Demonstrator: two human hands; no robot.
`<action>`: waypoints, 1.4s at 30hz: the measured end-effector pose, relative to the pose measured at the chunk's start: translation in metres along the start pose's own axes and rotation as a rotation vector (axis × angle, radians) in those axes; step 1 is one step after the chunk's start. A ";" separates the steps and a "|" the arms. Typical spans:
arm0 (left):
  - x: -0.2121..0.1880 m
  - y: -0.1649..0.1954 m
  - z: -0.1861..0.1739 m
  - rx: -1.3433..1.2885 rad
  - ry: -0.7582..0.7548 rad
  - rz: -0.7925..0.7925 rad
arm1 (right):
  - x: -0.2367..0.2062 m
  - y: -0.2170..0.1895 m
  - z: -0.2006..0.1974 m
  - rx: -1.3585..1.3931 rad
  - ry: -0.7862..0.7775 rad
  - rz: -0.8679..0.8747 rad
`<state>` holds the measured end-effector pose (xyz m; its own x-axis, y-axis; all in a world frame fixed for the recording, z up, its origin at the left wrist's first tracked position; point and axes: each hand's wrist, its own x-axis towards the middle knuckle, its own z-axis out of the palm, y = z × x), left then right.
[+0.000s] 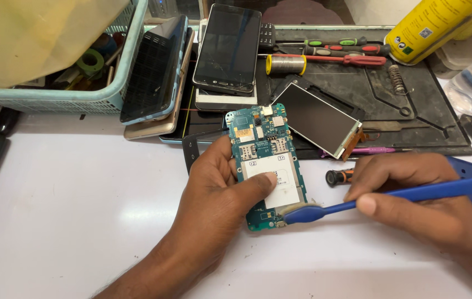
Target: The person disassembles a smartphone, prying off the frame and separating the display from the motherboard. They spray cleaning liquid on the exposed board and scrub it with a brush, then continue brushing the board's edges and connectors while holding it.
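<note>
Left hand (213, 191) is curled around the left edge of a green circuit board (266, 160), thumb pressed flat on the white sticker in the middle, so the board's pinned down on the white bench (81, 210). Board's long axis runs pretty much away from the person, tilted slightly, with the connector end pointing up toward the back of the bench and the bottom end toward the person. Right hand (413, 196) has its fingers pinched on the handle of a blue toothbrush (357, 204), which lies nearly sideways across the view, handle off to the right, bristle head touching the board's lower right corner. Just behind the right hand there's a small screwdriver (338, 177) with a black and orange grip. Further out, a loose phone screen (316, 119) sits on a black work mat (429, 111), then a stack of phones (227, 50), a spool of solder (285, 65), a yellow spray can (435, 25) and a teal basket (70, 97) at the back left.
</note>
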<state>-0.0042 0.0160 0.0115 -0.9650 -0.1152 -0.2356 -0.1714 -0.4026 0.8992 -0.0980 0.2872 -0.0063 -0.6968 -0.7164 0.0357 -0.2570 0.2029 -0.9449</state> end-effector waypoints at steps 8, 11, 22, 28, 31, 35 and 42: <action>-0.002 0.005 -0.003 -0.007 -0.021 -0.004 | -0.001 0.008 -0.005 0.388 0.152 -0.106; -0.003 0.005 -0.005 -0.028 -0.015 -0.019 | 0.001 0.007 -0.002 0.460 0.261 -0.099; -0.003 0.002 -0.010 -0.121 -0.092 -0.054 | -0.001 0.016 0.002 0.249 0.243 0.005; -0.007 0.004 -0.018 -0.231 -0.194 -0.134 | -0.003 0.018 0.001 0.173 0.226 0.023; -0.006 0.002 -0.018 -0.273 -0.263 -0.135 | -0.002 0.018 0.002 0.179 0.217 0.002; -0.007 -0.002 -0.019 -0.430 -0.432 -0.190 | -0.002 0.015 0.002 0.161 0.216 0.012; -0.006 -0.009 -0.024 -0.642 -0.586 -0.193 | -0.004 0.016 0.002 0.181 0.200 0.046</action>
<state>0.0074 -0.0017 -0.0040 -0.9073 0.4199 0.0233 -0.3675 -0.8186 0.4414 -0.0977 0.2918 -0.0218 -0.8279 -0.5597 0.0377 -0.1104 0.0967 -0.9892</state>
